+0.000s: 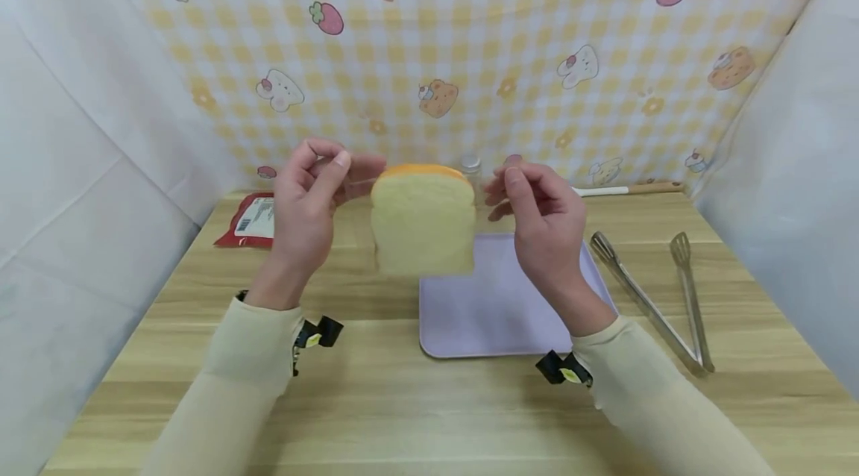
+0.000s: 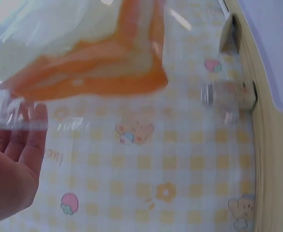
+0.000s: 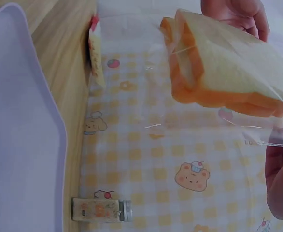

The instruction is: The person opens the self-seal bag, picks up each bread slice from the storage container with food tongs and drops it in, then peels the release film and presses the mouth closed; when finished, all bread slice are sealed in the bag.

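Bread slices (image 1: 423, 222) hang in the air in a clear plastic bag (image 3: 156, 118), pale-faced with orange crusts. At least two slices lie together in the right wrist view. My left hand (image 1: 305, 207) pinches the bag's film on the left, thumb against the fingers. On the other side my right hand (image 1: 546, 218) pinches the film between thumb and fingers. Both hands are raised above the table, apart from the bread itself. In the left wrist view the edge of the bag crosses the left hand's fingers (image 2: 33, 140).
A light purple tray (image 1: 496, 319) lies below the bread and right hand. Metal tongs (image 1: 644, 301) rest spread on the right. Along the back are a red packet (image 1: 258, 221), a small jar (image 3: 98, 210) and a white utensil with a wooden handle (image 1: 654, 187). A checked cloth hangs behind.
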Tool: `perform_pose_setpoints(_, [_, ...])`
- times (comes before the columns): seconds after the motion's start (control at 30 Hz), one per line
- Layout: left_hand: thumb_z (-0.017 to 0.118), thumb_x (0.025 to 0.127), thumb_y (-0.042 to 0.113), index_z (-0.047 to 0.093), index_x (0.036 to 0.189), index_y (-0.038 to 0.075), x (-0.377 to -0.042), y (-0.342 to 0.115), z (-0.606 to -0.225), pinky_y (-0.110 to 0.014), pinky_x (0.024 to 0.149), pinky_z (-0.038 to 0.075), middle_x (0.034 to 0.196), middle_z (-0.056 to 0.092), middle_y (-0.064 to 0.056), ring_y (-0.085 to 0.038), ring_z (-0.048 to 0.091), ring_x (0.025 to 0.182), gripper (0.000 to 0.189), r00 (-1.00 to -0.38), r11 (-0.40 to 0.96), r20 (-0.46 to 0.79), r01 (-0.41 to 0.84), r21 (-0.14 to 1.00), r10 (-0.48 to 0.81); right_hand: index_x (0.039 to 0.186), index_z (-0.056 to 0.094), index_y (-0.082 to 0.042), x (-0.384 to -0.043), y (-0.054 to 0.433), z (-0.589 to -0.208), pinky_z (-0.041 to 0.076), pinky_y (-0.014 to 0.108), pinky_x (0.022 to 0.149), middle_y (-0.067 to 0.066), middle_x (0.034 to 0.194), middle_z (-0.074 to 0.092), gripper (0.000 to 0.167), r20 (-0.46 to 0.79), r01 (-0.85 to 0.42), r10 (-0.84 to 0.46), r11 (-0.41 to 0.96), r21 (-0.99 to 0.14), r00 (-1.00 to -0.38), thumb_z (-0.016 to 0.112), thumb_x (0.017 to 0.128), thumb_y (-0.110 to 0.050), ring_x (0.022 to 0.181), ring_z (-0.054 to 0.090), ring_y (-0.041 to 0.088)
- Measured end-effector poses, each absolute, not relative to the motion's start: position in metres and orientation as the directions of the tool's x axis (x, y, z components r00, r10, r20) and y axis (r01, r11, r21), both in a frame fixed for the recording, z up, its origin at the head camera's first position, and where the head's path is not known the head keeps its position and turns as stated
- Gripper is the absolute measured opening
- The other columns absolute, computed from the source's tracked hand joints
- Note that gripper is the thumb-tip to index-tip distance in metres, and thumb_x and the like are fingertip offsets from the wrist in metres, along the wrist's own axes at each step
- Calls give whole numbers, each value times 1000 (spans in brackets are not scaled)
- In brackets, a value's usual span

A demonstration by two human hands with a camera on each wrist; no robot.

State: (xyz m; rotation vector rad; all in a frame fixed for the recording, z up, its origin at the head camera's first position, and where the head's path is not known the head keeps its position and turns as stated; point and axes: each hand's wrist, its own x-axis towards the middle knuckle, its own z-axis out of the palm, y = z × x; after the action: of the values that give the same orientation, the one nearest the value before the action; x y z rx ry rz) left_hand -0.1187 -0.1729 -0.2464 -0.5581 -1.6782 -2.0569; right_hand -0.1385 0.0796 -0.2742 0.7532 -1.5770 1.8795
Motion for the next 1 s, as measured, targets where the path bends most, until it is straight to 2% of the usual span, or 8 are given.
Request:
perform_pose_setpoints(0.13, [46,111,9,55,101,14,-116,-158,-251,-32,83,64,97,83,1,-14,80,92,14,-830,-245,546,556,794,-113,95,70,6,-138,82,-276,61,27,59,-3,81,77,16,677,-673,64,-218,-707,-733,60,104,-2,64,71,12])
perform_pose_setpoints(0.27, [45,112,10,54,101,13,-116,-148,-255,-30,77,64,95,83,-1,-15,80,90,14,-831,-287,530,555,781,-167,98,73,-9,-139,84,-278,60,26,59,-3,79,77,17,664,-659,72,-246,-711,-744,59,103,-1,63,70,12])
perform_pose_setpoints(0.43, [45,112,12,53,100,14,-121,-133,-260,-27,72,63,93,82,-2,-16,80,87,14,-821,-293,502,567,770,-270,98,74,-12,-144,88,-277,60,26,60,-3,83,77,19,660,-661,106,-265,-702,-744,59,103,-1,63,70,12])
perform_pose_setpoints(0.63, [46,113,13,53,100,14,-128,-117,-265,-27,66,61,91,81,-3,-19,80,84,15,-810,-307,458,570,762,-366,100,73,-12,-147,90,-282,59,26,63,-1,83,76,20,617,-604,81,-340,-721,-783,58,103,0,69,69,13])
perform_pose_setpoints(0.87, [45,113,11,53,99,13,-132,-110,-270,-27,65,62,90,81,-4,-21,81,83,16,-821,-343,435,556,757,-371,115,76,-11,-155,96,-281,56,25,65,1,85,69,27,515,-451,-37,-431,-781,-856,63,97,4,71,64,14])
perform_pose_setpoints(1.0, [45,113,13,52,100,14,-131,-108,-274,-27,65,61,93,82,-2,-19,80,84,15,-830,-334,446,547,767,-336,107,80,-15,-161,100,-279,54,23,66,-1,83,67,31,474,-404,-81,-410,-818,-877,63,96,9,68,58,14])
